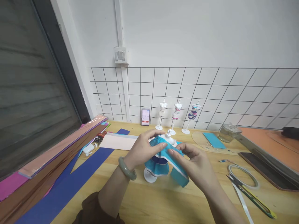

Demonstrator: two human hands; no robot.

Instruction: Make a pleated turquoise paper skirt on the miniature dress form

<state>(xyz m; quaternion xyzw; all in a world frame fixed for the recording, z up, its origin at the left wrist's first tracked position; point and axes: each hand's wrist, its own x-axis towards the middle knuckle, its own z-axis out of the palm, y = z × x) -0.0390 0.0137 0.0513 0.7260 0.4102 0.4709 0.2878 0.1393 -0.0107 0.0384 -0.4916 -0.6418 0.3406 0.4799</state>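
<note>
A small white mannequin stands on the wooden table in front of me, its round base showing below. Around it sits a layered skirt in turquoise and dark blue with white edges. My left hand pinches a pleated turquoise strip at the mannequin's waist, thumb on top. On the same strip, further right, my right hand has its thumb and fingers closed. The strip's folded tail hangs below my right hand. My hands hide part of the mannequin's body.
Three small mannequins stand by the wall beside a phone. Coloured sheets cover the left side, with an earbud case. At right lie scissors, a tape roll, a dark tablet-like slab and a glass jar.
</note>
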